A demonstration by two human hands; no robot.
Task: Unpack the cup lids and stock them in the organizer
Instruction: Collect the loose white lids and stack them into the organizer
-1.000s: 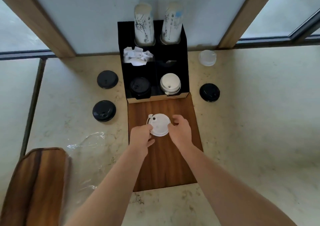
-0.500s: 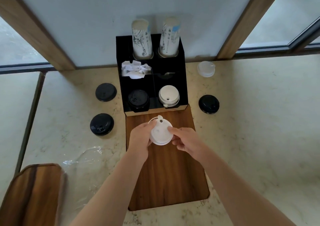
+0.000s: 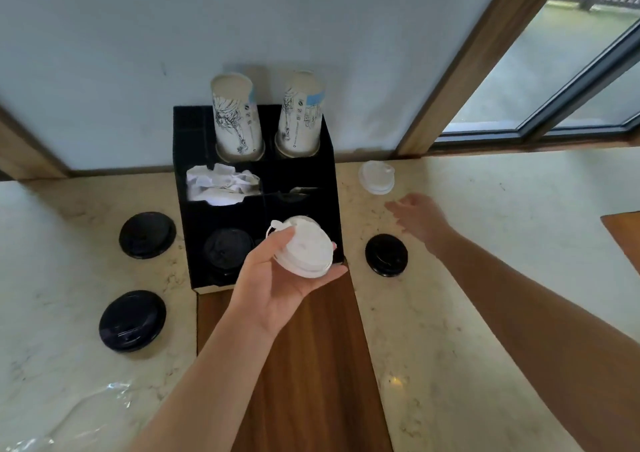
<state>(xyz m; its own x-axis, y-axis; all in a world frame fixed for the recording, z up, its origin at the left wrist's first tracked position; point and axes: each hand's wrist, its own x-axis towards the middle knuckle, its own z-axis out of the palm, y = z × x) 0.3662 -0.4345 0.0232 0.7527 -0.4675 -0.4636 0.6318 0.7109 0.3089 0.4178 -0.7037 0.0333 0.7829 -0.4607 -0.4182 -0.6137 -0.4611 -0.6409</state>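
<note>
Head view: right hand (image 3: 417, 217) has let go of the white lid (image 3: 304, 247) and now reaches, fingers spread, toward the clear lid (image 3: 376, 177) on the counter. Left hand (image 3: 277, 278) alone grips the white one, just over the organizer (image 3: 332, 188)'s front-right slot. Drop-in looks next.

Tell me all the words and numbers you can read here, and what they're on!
None can be read.
Left paper cup: a black line drawing and tiny round marks, too blurred to read.
Right paper cup: small print and a blue band, too blurred to read.
Lids and organizer: no writing visible.
</note>
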